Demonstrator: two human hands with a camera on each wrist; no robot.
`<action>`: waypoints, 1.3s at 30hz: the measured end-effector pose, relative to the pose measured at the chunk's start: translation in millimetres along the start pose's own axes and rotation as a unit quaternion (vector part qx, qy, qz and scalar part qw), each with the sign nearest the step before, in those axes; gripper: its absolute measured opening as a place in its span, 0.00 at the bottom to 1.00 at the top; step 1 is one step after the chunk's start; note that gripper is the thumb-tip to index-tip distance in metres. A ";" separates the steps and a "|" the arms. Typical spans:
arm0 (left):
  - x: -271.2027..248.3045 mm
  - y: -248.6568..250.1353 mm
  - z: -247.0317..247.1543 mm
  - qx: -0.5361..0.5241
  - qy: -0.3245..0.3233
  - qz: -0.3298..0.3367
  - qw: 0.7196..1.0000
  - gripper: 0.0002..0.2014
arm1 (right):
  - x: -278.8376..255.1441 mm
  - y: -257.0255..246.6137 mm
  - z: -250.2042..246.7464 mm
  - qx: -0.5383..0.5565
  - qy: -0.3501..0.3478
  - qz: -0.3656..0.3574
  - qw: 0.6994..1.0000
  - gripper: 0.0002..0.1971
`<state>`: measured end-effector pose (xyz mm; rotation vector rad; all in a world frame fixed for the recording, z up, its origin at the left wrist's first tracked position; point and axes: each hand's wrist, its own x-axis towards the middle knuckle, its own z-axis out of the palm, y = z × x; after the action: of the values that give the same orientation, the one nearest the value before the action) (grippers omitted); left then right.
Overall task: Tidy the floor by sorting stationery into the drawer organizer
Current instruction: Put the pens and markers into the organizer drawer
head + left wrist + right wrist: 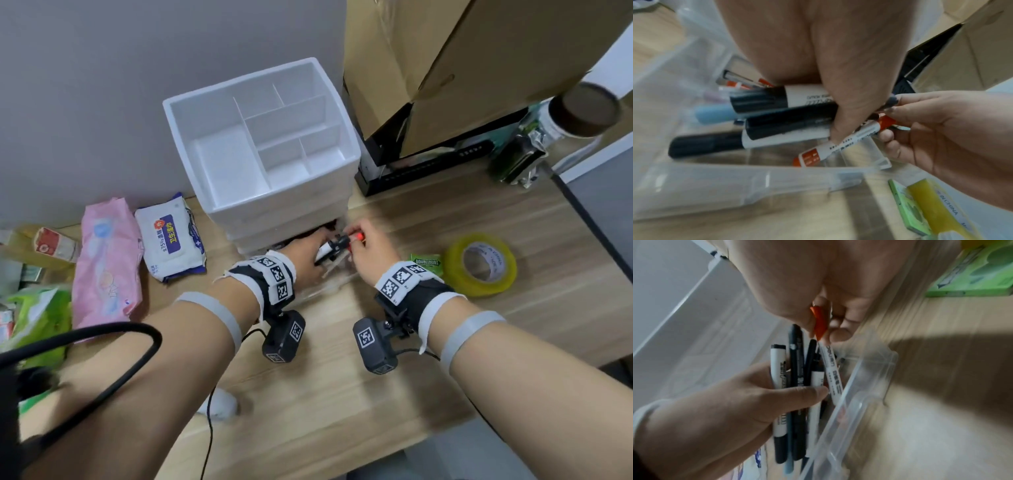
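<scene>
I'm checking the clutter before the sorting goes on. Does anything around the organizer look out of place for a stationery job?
Yes. Left of the white drawer organizer, a wet-wipes pack and a pink tissue pack lie on the floor; right of it, a green gum pack sits by the yellow tape roll. None of those three is stationery.

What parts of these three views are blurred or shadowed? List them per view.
Head view: edges bend with wide-angle distortion, and both hands are slightly smeared at the markers. Left wrist view: motion blur smears the clear drawer; marker print is barely legible. Right wrist view: a broad dark shadow crosses the wooden floor; the green packet is soft.
</scene>
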<state>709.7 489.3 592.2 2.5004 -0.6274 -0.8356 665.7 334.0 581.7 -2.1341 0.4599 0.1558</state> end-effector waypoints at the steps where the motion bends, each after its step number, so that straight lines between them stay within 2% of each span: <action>1: -2.6 -4.3 2.5 -0.002 0.001 -0.004 1.000 0.31 | 0.6 1.2 5.7 0.026 -0.026 0.029 0.999 0.10; 3: -7.4 -7.0 3.5 -0.008 -0.005 -0.007 1.000 0.32 | 1.4 1.9 12.0 0.019 -0.072 0.062 0.995 0.10; 6: -12.1 -9.9 3.0 -0.015 -0.011 -0.011 1.000 0.38 | 3.5 -4.6 14.5 -0.175 -0.160 0.025 0.971 0.17; 9: -18.2 -18.2 3.2 -0.012 -0.017 -0.025 0.999 0.40 | 3.0 -10.7 20.0 -0.240 -0.184 0.001 0.953 0.18; 12: -18.9 -27.7 2.9 0.047 -0.027 -0.044 0.998 0.34 | -1.4 -10.0 16.2 -0.225 -0.144 -0.008 0.963 0.21; 14: -18.5 -29.1 2.2 0.102 -0.041 -0.048 0.993 0.29 | -9.4 -6.0 11.2 -0.183 -0.087 -0.028 0.979 0.17; 16: -16.3 -28.9 2.6 0.122 -0.043 -0.036 0.991 0.28 | -19.2 0.1 8.6 -0.147 -0.010 -0.047 0.988 0.11; 19: -13.8 -27.3 7.0 0.080 0.016 0.003 0.997 0.25 | -28.7 12.7 5.5 -0.137 0.069 -0.038 0.987 0.06; 21: -12.8 -25.5 11.3 0.030 0.076 0.022 0.996 0.24 | -32.3 21.4 0.5 -0.158 0.076 0.001 0.984 0.09; 23: -14.2 -25.1 14.2 -0.010 0.111 0.021 0.994 0.24 | -37.3 28.7 -1.8 -0.183 0.055 0.080 0.978 0.11; 24: -15.6 -27.0 15.0 -0.023 0.121 0.021 0.992 0.23 | -39.5 31.0 0.1 -0.162 0.033 0.125 0.978 0.11; 26: -22.2 -33.4 14.5 -0.040 0.138 0.017 0.989 0.17 | -45.2 29.1 9.3 -0.012 -0.041 0.221 0.974 0.12; 27: -27.1 -38.1 13.2 -0.047 0.150 0.009 0.988 0.12 | -48.8 25.1 15.6 0.092 -0.083 0.270 0.955 0.11; 29: -39.1 -49.9 7.7 -0.065 0.185 -0.025 0.980 0.07 | -54.1 16.9 25.0 0.264 -0.140 0.327 0.897 0.10; 32: -58.3 -69.0 -6.4 -0.100 0.250 -0.110 0.957 0.13 | -56.8 15.8 36.5 0.412 -0.173 0.336 0.829 0.14; 36: -71.3 -86.2 -22.5 -0.161 0.308 -0.220 0.912 0.19 | -57.5 18.2 48.5 0.488 -0.165 0.334 0.789 0.18; 37: -71.6 -87.6 -24.2 -0.198 0.327 -0.217 0.898 0.23 | -57.3 18.1 50.3 0.498 -0.157 0.337 0.783 0.19; 39: -71.8 -86.8 -29.5 -0.279 0.357 -0.160 0.877 0.34 | -56.8 16.5 53.0 0.506 -0.150 0.341 0.777 0.19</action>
<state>701.3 605.2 600.3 2.1418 0.2608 -0.0969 610.3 384.0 554.7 -0.7893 0.8659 0.5179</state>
